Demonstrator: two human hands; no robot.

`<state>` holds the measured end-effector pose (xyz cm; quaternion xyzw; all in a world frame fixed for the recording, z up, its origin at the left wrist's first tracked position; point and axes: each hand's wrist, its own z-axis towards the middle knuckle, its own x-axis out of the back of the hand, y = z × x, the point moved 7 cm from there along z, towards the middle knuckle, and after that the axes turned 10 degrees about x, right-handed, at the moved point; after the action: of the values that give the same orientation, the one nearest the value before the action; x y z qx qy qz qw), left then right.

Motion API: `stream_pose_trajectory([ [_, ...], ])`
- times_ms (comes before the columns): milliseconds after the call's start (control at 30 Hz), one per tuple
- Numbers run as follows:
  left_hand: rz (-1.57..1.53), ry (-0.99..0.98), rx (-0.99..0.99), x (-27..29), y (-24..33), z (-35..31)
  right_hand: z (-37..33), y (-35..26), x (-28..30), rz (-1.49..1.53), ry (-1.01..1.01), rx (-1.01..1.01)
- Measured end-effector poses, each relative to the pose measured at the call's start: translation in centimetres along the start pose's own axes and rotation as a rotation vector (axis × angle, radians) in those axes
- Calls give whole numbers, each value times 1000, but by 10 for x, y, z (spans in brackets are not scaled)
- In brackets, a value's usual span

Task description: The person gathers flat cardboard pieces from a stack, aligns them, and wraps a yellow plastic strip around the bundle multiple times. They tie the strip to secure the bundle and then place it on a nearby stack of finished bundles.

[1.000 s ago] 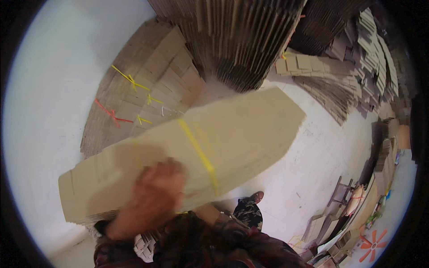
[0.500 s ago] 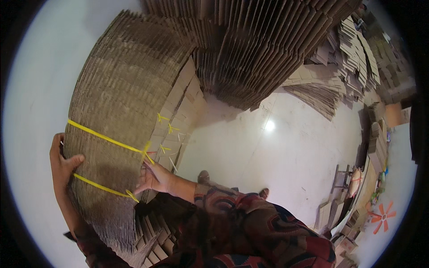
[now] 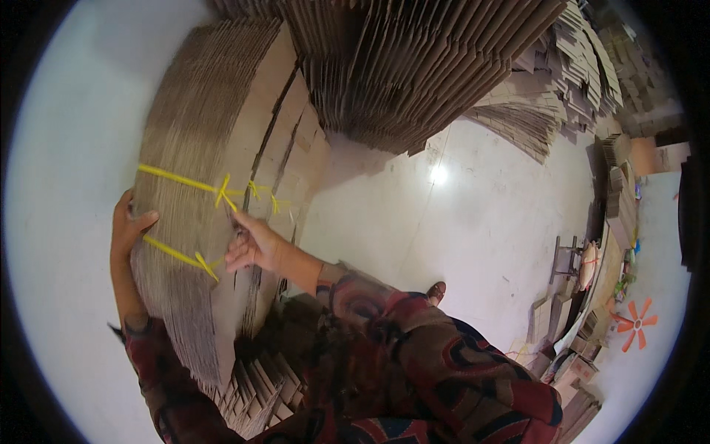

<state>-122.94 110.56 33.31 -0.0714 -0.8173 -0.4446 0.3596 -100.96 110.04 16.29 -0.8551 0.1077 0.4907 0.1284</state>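
Observation:
A tall bundle of flat brown cardboard sheets (image 3: 181, 133) stands on edge at the left, crossed by two yellow straps, each knotted near the right edge. My left hand (image 3: 132, 226) clasps the bundle's far-left edge, its thumb lying on the sheet edges between the straps and its other fingers hidden behind. On the opposite side, my right hand (image 3: 255, 243) bears against the bundle's right edge. Its upper fingertip is at the loose end of the upper yellow strap (image 3: 177, 176), and its lower fingers curl toward the knot of the lower yellow strap (image 3: 174, 251).
More strapped cardboard (image 3: 296, 140) stands directly right of the bundle. A high stack of folded cardboard (image 3: 436, 66) rises ahead, with looser piles (image 3: 532, 118) to its right. Cut pieces (image 3: 259, 388) lie below my arms. An orange fan (image 3: 637, 324) and a small stool (image 3: 566, 259) are at the right.
The bundle has turned, and its strapped part has shifted up the picture, with both hands moving along with it. More of the cardboard faces on its right now shows.

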Motion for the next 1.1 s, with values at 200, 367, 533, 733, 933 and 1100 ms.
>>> stream_pose_trajectory([
  [200,-1,55,-54,-6,-32,27,30,-13,12,-55,10,156],
  [367,549,325,-221,-15,12,-9,-10,-35,17,-8,-112,273],
  [533,907,191,-278,-130,108,-93,-98,-84,163,-3,-127,378],
  [733,1103,259,-204,-129,85,-80,-314,-91,403,-301,566,377],
  [933,1175,349,-234,-195,128,-103,-546,-7,555,-643,1026,247],
  [1100,779,-254,-152,-389,73,-132,-610,77,538,-179,1016,373],
])
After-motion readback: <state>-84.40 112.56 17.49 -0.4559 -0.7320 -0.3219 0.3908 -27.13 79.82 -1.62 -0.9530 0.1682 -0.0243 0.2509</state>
